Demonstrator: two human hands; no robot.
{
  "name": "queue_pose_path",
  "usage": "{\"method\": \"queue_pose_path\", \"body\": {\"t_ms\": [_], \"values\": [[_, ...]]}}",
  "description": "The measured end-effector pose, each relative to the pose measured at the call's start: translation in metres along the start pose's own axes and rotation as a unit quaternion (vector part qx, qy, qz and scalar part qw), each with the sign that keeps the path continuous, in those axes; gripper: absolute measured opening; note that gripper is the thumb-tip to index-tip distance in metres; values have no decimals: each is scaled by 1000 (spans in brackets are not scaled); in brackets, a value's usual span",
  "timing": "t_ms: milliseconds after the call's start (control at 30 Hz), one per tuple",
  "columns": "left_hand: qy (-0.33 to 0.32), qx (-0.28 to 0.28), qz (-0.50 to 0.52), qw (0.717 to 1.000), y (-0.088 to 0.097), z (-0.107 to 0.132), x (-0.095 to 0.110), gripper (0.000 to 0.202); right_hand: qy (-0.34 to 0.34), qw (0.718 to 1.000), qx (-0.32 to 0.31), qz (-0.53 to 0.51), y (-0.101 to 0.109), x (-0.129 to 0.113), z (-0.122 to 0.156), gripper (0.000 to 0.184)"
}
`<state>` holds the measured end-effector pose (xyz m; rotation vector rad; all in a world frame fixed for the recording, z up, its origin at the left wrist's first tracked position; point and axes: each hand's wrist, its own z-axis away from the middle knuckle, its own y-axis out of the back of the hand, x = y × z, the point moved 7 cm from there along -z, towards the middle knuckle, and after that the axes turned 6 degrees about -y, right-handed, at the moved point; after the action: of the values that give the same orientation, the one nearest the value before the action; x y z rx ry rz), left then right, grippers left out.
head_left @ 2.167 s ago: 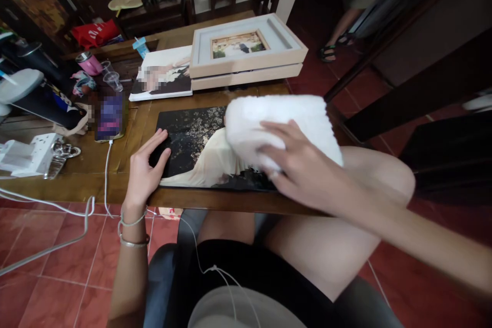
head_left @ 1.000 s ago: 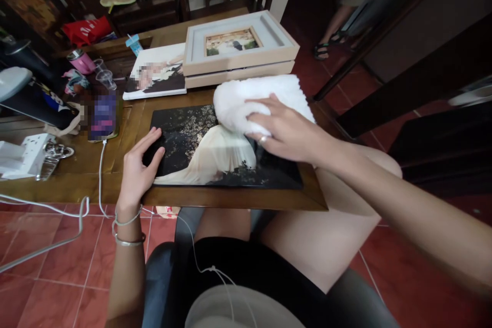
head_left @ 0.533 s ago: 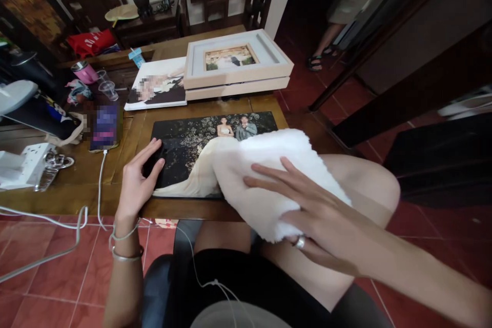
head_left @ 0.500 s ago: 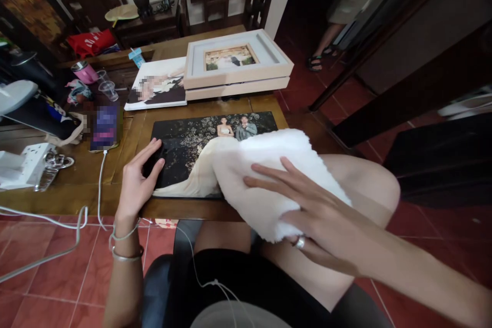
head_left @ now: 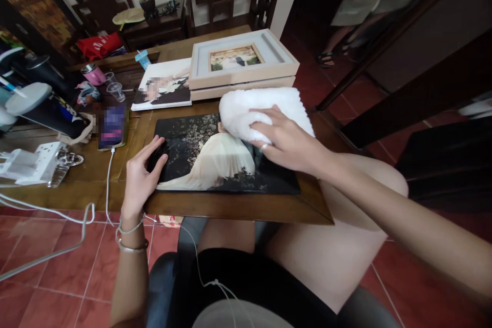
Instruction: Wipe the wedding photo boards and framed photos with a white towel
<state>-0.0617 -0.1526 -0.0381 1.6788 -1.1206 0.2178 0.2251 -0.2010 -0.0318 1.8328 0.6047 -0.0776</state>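
A glossy dark photo panel (head_left: 192, 159) showing a figure in a long pale gown lies flat on the wooden table (head_left: 246, 209). At its left edge rests my left hand (head_left: 143, 171), fingers stretched out and thumb apart, touching the panel's border. My right hand (head_left: 288, 138) is closed on a bunched fluffy white towel (head_left: 265, 105), with a fold between thumb and fingers. The towel sits on the panel's upper right part and hides the faces and the corner there.
Behind the panel are stacked wooden picture frames (head_left: 277, 74) and a white-edged photo canvas (head_left: 165, 82). To the left are a charging phone (head_left: 112, 128), a power strip (head_left: 42, 161), plastic cups (head_left: 116, 92) and a black tumbler (head_left: 49, 110). Another person's legs (head_left: 332, 43) stand beyond.
My right hand has moved the towel from the panel's lower right up to its far right edge, uncovering the lower right part. The left hand stays at the left edge.
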Motion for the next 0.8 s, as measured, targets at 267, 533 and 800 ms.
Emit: {"method": "queue_pose_path", "body": {"t_ms": [267, 533, 800], "values": [[10, 27, 12, 1000, 2, 4, -1, 40, 111, 990, -59, -64, 12, -74, 73, 25], [9, 46, 22, 999, 5, 5, -1, 43, 84, 995, -37, -31, 2, -19, 5, 29], [9, 15, 4, 1000, 2, 2, 0, 40, 19, 1000, 6, 13, -1, 0, -13, 28]]}}
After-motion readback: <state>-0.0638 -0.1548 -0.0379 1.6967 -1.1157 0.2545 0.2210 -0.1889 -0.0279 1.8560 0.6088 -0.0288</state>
